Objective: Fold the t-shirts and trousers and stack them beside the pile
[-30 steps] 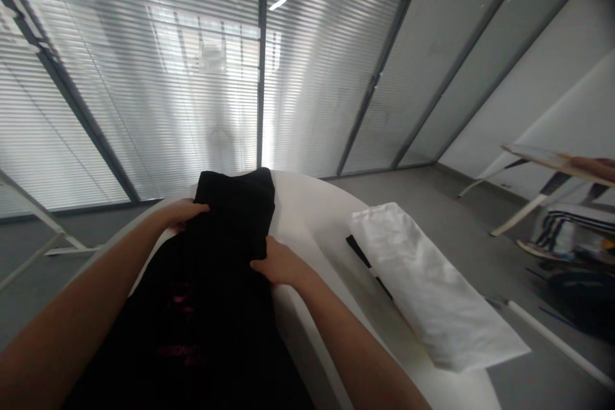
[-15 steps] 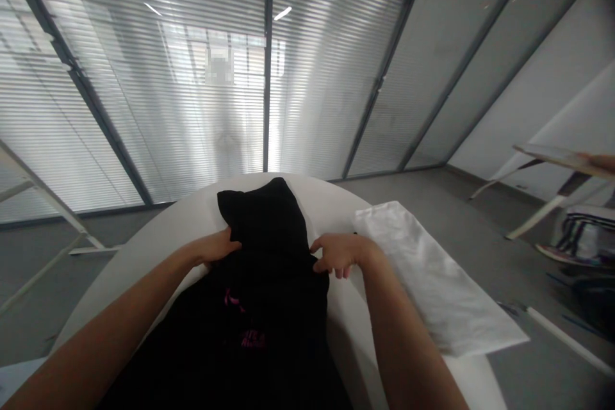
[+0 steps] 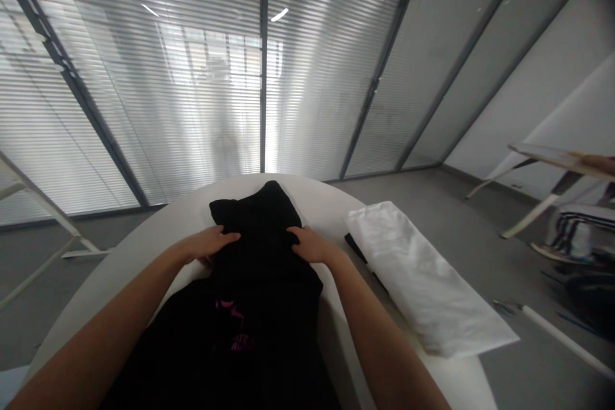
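On the table [image 3: 324,202], a garment [image 3: 262,221] lies between the left hand [image 3: 206,245] and the right hand [image 3: 311,245]; a cloth [image 3: 423,282] lies to its right. Blinds [image 3: 177,115] hang behind.

We had both bare forearms stretched forward: the left forearm [image 3: 127,295] rose from the lower left corner and the right forearm [image 3: 369,314] from the lower right, so they came nearer to each other toward the hands. Our left hand [image 3: 204,246] and right hand [image 3: 313,246] were at almost the same level, apart, with thumbs turned inward. The fingers were bent in a gripping pose, and some of them we could not see.
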`<state>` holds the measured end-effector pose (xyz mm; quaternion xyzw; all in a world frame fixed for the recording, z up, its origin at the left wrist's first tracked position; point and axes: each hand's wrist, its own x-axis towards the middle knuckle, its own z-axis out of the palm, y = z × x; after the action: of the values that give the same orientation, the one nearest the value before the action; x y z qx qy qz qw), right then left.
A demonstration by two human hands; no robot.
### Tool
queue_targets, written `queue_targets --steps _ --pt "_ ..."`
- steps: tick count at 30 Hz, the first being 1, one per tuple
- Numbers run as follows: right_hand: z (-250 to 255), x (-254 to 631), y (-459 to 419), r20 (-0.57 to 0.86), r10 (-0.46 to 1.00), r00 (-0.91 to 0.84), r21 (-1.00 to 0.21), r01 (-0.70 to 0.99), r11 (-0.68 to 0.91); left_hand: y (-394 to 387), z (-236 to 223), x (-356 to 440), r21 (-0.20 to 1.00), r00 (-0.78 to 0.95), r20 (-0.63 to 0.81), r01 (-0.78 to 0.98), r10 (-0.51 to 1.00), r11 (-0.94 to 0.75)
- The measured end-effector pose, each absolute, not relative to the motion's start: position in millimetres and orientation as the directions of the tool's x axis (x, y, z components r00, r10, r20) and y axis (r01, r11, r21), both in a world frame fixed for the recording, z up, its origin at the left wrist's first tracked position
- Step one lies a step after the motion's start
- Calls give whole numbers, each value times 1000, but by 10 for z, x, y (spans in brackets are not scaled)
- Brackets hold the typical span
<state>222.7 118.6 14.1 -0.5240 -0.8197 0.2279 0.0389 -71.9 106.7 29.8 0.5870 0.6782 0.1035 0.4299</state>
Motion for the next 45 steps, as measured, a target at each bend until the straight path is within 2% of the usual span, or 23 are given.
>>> queue_targets --steps 2,3,5,8,11,17,21,23,26,28,31,33,37,45 --pt "163 2267 1196 -226 854 -468 -421 837 348 1271 238 -754 646 -67 -503 634 862 426" --pt "188 2292 1198 -257 842 -475 -431 836 340 1383 194 -768 648 -109 -486 621 867 442" --pt "247 2340 1198 -331 822 -463 -453 843 292 1599 84 -780 647 -139 -381 666 914 370" --pt "298 2383 1201 -427 809 -404 -483 858 173 1840 -97 -744 535 -109 -144 827 984 170" --pt "289 2384 1220 -440 813 -381 -523 845 113 1953 -230 -682 465 -81 -6 882 997 75" --pt "301 2386 1290 -440 831 -341 -577 816 29 2012 -249 -686 482 -108 -20 870 994 104" --pt "339 2463 1321 -447 782 -435 -507 843 179 2016 -148 -722 549 -85 -162 820 983 161" --pt "345 2492 1324 -463 775 -430 -485 855 184 2004 -108 -705 580 -82 -231 788 969 205" --pt "336 2485 1320 -479 803 -355 -427 893 140 1967 -93 -630 543 -124 -167 816 978 196" --pt "317 2453 1318 -442 854 -273 -335 934 125 1931 -108 -560 469 -128 -44 873 991 134" --pt "269 2400 1320 -273 958 -83 -206 978 26 1887 -156 -472 384 -118 94 920 989 73" --pt "235 2374 1332 -149 989 12 -193 980 -41 1884 -206 -443 372 -110 147 927 983 48" --pt "187 2316 1429 -1 1000 8 -264 964 -8 1931 -337 -457 369 -63 217 929 974 -22" --pt "-34 2176 1753 -45 999 -14 -287 958 1 1913 -397 -481 418 -54 229 907 972 -48"
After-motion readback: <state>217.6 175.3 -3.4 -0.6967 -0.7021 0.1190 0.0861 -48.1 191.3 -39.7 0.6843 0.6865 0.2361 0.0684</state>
